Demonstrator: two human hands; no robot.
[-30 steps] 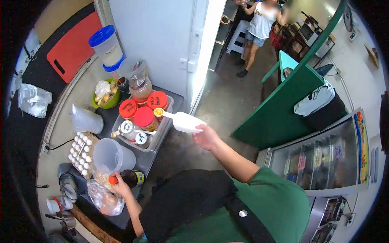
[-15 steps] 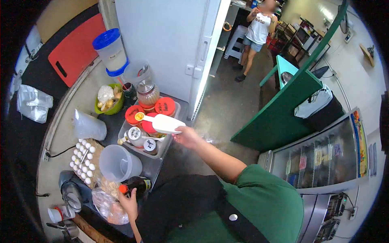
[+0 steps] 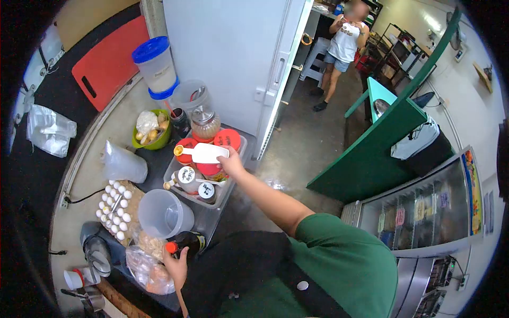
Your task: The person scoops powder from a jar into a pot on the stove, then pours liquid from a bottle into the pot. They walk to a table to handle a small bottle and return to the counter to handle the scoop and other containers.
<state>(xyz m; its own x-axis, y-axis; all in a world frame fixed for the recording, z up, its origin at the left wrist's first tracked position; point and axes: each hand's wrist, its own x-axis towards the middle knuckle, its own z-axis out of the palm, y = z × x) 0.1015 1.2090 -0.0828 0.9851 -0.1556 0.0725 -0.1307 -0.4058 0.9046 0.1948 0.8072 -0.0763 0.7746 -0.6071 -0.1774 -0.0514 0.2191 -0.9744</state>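
My right hand (image 3: pixel 231 162) grips a white plastic scoop (image 3: pixel 208 154) by its wide end, over the red-lidded jars. A small yellow spoon or cup (image 3: pixel 178 151) shows at the scoop's far tip. The jars stand in a clear plastic bin (image 3: pixel 241 153), along with two white-lidded jars, one of them a spice jar (image 3: pixel 207 192). My left hand (image 3: pixel 176 263) is closed at the neck of a dark bottle (image 3: pixel 186 243) with a red cap, close to my apron. Beside that bottle stands a clear round plastic tub (image 3: pixel 166 213).
A tray of white eggs (image 3: pixel 114 208), plastic-bagged food (image 3: pixel 151 270) and a green bowl (image 3: pixel 152 130) of produce line the counter. A blue-lidded container (image 3: pixel 155 66) stands farther back. Beyond the white door (image 3: pixel 222 58), a person (image 3: pixel 342 47) stands near a green partition (image 3: pixel 366 153).
My right hand has carried the scoop leftward over the jars, with the yellow piece moving along. My left hand stays at the bottle. The whole view has shifted slightly.
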